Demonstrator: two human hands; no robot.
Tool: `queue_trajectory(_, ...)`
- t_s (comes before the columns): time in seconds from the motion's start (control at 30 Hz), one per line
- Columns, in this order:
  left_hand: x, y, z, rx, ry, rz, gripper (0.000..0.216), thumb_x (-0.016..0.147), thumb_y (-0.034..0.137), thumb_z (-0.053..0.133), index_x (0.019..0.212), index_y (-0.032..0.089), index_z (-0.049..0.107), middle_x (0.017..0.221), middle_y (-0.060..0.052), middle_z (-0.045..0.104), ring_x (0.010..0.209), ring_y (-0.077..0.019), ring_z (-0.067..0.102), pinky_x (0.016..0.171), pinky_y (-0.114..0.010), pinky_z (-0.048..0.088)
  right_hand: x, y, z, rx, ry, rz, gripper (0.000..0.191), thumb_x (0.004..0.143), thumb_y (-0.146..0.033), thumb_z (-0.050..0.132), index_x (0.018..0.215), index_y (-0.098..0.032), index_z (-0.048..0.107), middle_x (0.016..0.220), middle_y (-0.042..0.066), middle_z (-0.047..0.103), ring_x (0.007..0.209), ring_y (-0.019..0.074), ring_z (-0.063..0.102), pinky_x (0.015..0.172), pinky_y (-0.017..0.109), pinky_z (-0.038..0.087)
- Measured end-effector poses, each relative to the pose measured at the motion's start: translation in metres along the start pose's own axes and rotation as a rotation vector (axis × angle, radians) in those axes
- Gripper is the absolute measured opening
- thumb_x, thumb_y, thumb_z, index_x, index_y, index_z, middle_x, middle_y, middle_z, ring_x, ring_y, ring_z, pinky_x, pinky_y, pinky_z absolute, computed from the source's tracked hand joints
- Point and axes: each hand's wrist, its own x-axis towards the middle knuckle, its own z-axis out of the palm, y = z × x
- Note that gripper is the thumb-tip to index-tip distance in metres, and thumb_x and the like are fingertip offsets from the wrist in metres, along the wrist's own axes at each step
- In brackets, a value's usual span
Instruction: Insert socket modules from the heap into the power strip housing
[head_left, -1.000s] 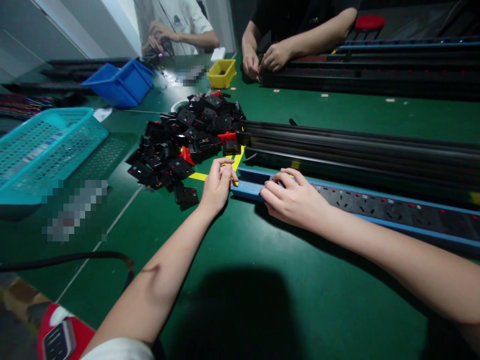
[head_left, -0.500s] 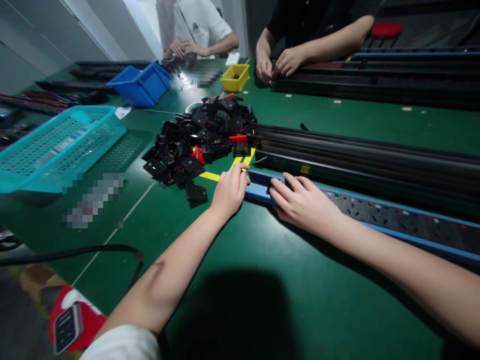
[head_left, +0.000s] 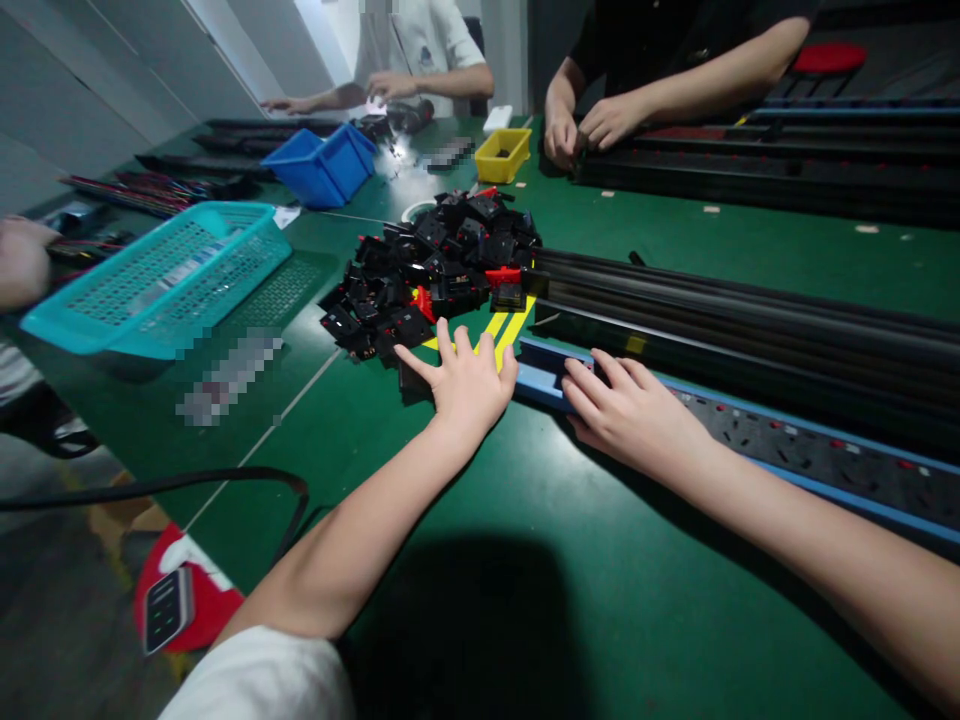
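Note:
My left hand is spread wide beside the left end of a blue channel rail, holding nothing. Its fingers point towards a heap of black socket modules, and it partly covers one loose module at the heap's near edge. My right hand lies over the rail, its fingers curled across the channel and gripping it. Under those fingers a dark module partly shows. To the right of this hand, a row of black socket modules with red parts fills the channel.
Black rails lie behind the blue one. A teal basket, a blue bin and a yellow bin stand on the green table. Two people work across it; another hand shows at far left. A cable crosses the near-left edge.
My left hand has left the rail's end, moved left towards the heap and spread its fingers. My right hand stays on the rail. The view has turned slightly left.

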Motion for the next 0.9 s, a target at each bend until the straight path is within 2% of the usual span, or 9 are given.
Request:
queue_trajectory(0.1,-0.001,0.001,-0.002,0.054,0.013,-0.011,0.025,0.092,0.040,0.054,0.096,0.021,0.068,0.128,-0.018,0.063,0.144,-0.0470,0.032,0.105,-0.087,-0.007,0.000,0.000,0.000,0.006,0.000,0.003,0.032,0.098,-0.027,0.052,0.121,-0.008,0.065,0.134,0.018,0.063,0.119,0.0383,0.058,0.091,0.044,0.044)
queue_trajectory(0.23,-0.002,0.000,-0.004,0.121,-0.061,-0.048,0.032,0.094,0.045,0.050,0.099,0.020,0.069,0.121,-0.020,0.066,0.138,-0.0483,0.040,0.100,-0.090,-0.008,0.000,0.000,-0.001,0.013,-0.009,0.002,0.031,0.098,-0.025,0.051,0.120,-0.008,0.065,0.133,0.017,0.063,0.119,0.0382,0.058,0.091,0.044,0.044)
queue_trajectory(0.37,-0.001,-0.002,-0.002,0.162,-0.093,-0.013,0.037,0.096,0.045,0.044,0.102,0.018,0.069,0.120,-0.021,0.066,0.133,-0.0466,0.045,0.101,-0.088,-0.009,0.001,0.000,-0.002,0.010,-0.004,0.004,0.031,0.098,-0.025,0.051,0.119,-0.008,0.065,0.132,0.017,0.063,0.118,0.0374,0.059,0.091,0.044,0.044)
queue_trajectory(0.6,0.006,-0.005,0.000,0.116,-0.184,0.084,0.037,0.098,0.039,0.037,0.105,0.019,0.067,0.117,-0.018,0.064,0.117,-0.0368,0.055,0.111,-0.081,0.011,0.000,-0.001,0.000,0.008,0.008,0.008,0.030,0.098,-0.026,0.052,0.119,-0.009,0.065,0.132,0.017,0.063,0.119,0.0372,0.058,0.092,0.044,0.044)
queue_trajectory(0.67,0.007,-0.007,0.001,0.092,-0.194,0.118,0.036,0.098,0.036,0.036,0.104,0.020,0.067,0.115,-0.016,0.065,0.116,-0.0351,0.055,0.113,-0.080,0.008,0.000,-0.001,0.000,0.005,0.004,0.007,0.031,0.098,-0.027,0.051,0.119,-0.009,0.066,0.132,0.017,0.063,0.119,0.0375,0.058,0.092,0.044,0.044)
queue_trajectory(0.83,0.007,-0.012,0.006,-0.017,-0.159,0.146,0.032,0.097,0.032,0.037,0.105,0.024,0.066,0.117,-0.014,0.066,0.124,-0.0341,0.052,0.116,-0.075,-0.009,0.000,0.000,0.000,0.007,0.000,0.006,0.030,0.098,-0.027,0.052,0.119,-0.009,0.066,0.134,0.017,0.063,0.119,0.0373,0.057,0.092,0.044,0.043)
queue_trajectory(0.9,0.007,-0.013,0.007,-0.052,-0.150,0.148,0.032,0.097,0.032,0.038,0.109,0.024,0.066,0.118,-0.014,0.066,0.124,-0.0338,0.052,0.116,-0.073,-0.011,-0.001,0.000,0.000,0.007,-0.001,0.008,0.030,0.098,-0.026,0.052,0.119,-0.009,0.065,0.134,0.017,0.062,0.120,0.0375,0.057,0.092,0.044,0.043)
